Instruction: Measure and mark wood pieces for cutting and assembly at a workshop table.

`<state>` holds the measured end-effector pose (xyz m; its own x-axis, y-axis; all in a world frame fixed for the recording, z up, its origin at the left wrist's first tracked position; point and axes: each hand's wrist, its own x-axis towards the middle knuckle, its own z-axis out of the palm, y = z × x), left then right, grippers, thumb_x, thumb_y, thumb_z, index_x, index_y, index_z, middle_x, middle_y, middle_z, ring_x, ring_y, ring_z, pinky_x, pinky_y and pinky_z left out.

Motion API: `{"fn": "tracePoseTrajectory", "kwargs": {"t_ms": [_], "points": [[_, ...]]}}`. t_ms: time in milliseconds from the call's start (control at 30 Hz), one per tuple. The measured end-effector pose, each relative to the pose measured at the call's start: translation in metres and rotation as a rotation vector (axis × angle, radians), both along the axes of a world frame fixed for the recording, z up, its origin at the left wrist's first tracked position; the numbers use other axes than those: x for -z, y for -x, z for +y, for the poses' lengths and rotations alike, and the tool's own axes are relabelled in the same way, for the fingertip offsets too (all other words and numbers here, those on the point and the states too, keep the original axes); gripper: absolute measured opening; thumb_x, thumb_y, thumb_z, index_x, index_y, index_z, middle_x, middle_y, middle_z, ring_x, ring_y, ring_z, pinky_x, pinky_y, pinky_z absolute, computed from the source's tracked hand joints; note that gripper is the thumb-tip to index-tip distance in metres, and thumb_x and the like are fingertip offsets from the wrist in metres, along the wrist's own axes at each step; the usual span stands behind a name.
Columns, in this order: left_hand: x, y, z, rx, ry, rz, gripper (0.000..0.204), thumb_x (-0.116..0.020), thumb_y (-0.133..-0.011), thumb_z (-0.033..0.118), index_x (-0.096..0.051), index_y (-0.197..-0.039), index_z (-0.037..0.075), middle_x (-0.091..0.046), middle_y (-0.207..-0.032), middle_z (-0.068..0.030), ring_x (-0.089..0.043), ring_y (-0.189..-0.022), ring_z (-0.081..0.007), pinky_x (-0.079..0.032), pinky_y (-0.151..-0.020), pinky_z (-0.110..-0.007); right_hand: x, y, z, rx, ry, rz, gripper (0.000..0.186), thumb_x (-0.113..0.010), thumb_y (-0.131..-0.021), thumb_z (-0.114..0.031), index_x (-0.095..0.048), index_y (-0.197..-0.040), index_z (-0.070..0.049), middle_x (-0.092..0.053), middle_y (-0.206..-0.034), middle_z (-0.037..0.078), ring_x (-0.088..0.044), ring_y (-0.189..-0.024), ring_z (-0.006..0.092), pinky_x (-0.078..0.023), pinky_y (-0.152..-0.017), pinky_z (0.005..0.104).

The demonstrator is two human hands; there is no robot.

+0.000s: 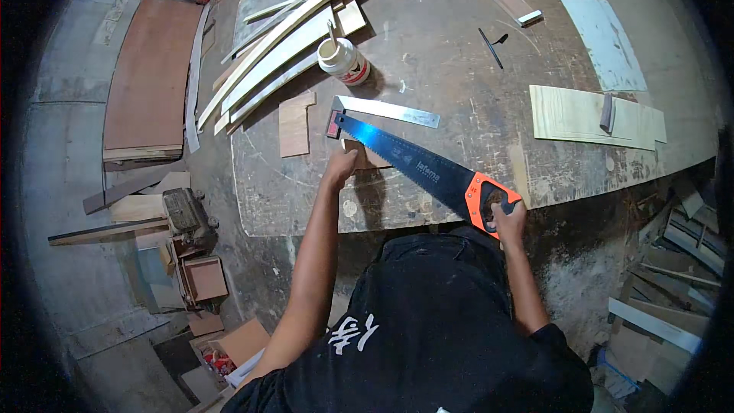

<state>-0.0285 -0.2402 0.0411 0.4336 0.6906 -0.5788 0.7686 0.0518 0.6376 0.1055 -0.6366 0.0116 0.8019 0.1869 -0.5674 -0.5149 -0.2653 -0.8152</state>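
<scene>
My right hand [510, 223] is closed around the orange handle of a hand saw [413, 164]. The saw's dark blade slants up to the left over the workbench [451, 53], teeth on the lower-left side. Under the blade lies a small brown board [370, 156], mostly hidden. My left hand [342, 166] grips that board's left end, its fingers closed and partly out of sight. Just beyond the saw tip rests a try square [391, 112] with a metal blade. To its left is a notched piece of plywood [293, 127].
An open glue jar [344, 63] with a stick in it stands beside a pile of long pale strips [298, 38]. At right lie a pale board [589, 118] with a dark block [608, 113] on it, and a white sheet [602, 40]. Stacked panels [151, 69] lie left of the bench.
</scene>
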Motion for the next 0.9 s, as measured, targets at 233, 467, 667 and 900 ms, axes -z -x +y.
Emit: {"fn": "tracePoseTrajectory", "kwargs": {"t_ms": [233,467,667,900], "points": [[0.028,0.012,0.014,0.024,-0.009,-0.112,0.034,-0.054,-0.083,0.021,-0.061,-0.096,-0.009,-0.064,-0.086,-0.0118,-0.059,-0.076,-0.0196,-0.047,-0.066,-0.036,0.001,0.000,-0.001,0.014,-0.040,-0.039,0.024,-0.062,-0.079,0.003,-0.045,-0.093,-0.005,-0.049,-0.070,0.003,-0.048,-0.048,0.0111,-0.042,-0.036,0.0264],[0.021,0.008,0.012,-0.016,0.097,-0.043,0.034,-0.053,-0.082,0.023,-0.061,-0.094,-0.009,-0.065,-0.086,-0.0136,-0.060,-0.076,-0.0202,-0.048,-0.065,-0.037,-0.005,0.002,0.001,0.041,-0.064,0.008,0.024,-0.063,-0.079,0.002,-0.044,-0.092,-0.005,-0.048,-0.067,0.003,-0.048,-0.045,0.0110,-0.042,-0.036,0.0270],[0.030,0.015,0.016,-0.039,0.032,-0.115,0.034,-0.052,-0.082,0.022,-0.061,-0.097,-0.008,-0.064,-0.087,-0.0143,-0.060,-0.080,-0.0217,-0.048,-0.068,-0.037,-0.016,0.004,0.004,0.027,-0.074,0.041,0.025,-0.064,-0.078,0.002,-0.045,-0.093,-0.005,-0.049,-0.069,0.003,-0.050,-0.047,0.0113,-0.048,-0.038,0.0277],[0.024,0.006,0.014,0.142,-0.050,0.026,0.034,-0.053,-0.084,0.022,-0.059,-0.103,-0.006,-0.065,-0.091,-0.0163,-0.061,-0.085,-0.0261,-0.047,-0.074,-0.039,-0.009,-0.005,-0.004,-0.011,0.008,0.075,0.035,-0.065,-0.075,-0.002,-0.045,-0.105,0.000,-0.052,-0.080,0.006,-0.052,-0.049,0.0134,-0.050,-0.040,0.0291]]}}
